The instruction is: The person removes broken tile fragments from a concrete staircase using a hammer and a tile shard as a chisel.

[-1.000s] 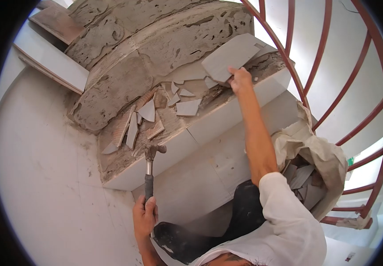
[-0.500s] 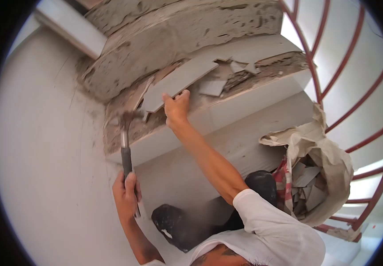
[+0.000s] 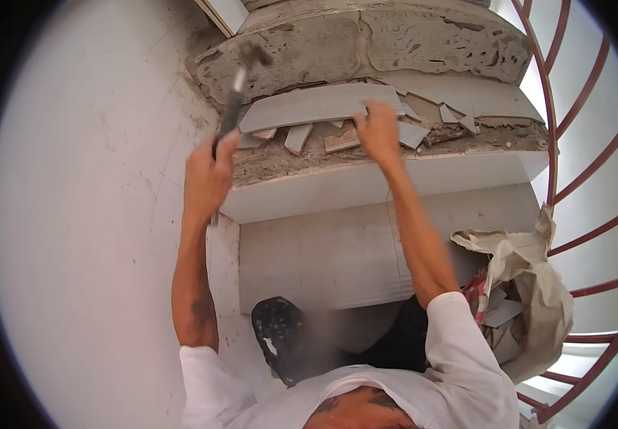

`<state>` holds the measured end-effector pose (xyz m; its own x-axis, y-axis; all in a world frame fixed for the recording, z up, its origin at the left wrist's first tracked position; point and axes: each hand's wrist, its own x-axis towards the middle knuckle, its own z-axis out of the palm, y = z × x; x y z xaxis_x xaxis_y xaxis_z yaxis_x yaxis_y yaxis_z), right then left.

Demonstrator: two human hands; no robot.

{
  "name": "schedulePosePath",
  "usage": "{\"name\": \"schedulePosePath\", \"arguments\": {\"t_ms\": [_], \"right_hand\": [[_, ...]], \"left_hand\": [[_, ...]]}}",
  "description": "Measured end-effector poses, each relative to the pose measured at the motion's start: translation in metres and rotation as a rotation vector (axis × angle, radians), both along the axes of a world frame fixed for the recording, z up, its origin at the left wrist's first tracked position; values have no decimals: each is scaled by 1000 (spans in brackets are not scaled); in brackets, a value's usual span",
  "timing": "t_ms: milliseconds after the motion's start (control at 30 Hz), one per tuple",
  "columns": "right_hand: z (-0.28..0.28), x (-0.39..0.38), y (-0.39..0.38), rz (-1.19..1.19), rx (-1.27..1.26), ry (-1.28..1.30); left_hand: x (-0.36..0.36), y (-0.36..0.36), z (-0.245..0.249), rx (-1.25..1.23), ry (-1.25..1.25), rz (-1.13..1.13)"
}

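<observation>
My left hand (image 3: pixel 209 175) is wrapped around the dark handle of a hammer (image 3: pixel 232 111). The hammer's blurred head is raised in front of the riser, beside the wall. My right hand (image 3: pixel 380 132) grips the front edge of a long pale broken tile (image 3: pixel 309 106) near its right end. This tile lies across the rough stair tread, over several smaller tile pieces (image 3: pixel 298 137). More broken shards (image 3: pixel 459 118) lie to the right of my right hand.
A white wall (image 3: pixel 95 179) borders the stairs on the left, and a red metal railing (image 3: pixel 587 154) curves along the right. A torn sack (image 3: pixel 541 300) of tile fragments stands at lower right. Dried mortar covers the riser (image 3: pixel 309 53).
My left hand has lifted the hammer up and forward, away from the tread. The long tile now lies more level across the view, with my right hand nearer its right end. The view has shifted.
</observation>
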<state>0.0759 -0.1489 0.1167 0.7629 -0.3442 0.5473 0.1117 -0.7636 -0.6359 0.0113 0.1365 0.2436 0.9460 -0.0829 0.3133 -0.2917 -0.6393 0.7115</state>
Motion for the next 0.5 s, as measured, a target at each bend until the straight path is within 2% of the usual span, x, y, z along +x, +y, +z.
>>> {"name": "schedulePosePath", "arguments": {"t_ms": [33,67,167,233,267,367,433,500], "right_hand": [[-1,-6,-10,-100,-101,-15],[-2,-11,-14,-101,-136,4],[-8,-13,-21,-96,-267,61],[-19,-2,-18,-69,-382,108],[-17,0,-16,-60,-393,110],[-17,2,-9,-34,-418,158],[-25,-1,-7,-40,-412,236],[-31,0,-9,-46,-407,193]], "left_hand": [[12,-7,3,34,-116,40],[21,-12,4,70,-232,78],[56,-25,-28,170,-252,151],[79,-12,-74,429,-171,32],[87,-7,-82,559,-130,-25],[82,-23,-63,458,119,22],[71,-36,-47,410,26,8],[63,-53,-28,341,-51,16]]}}
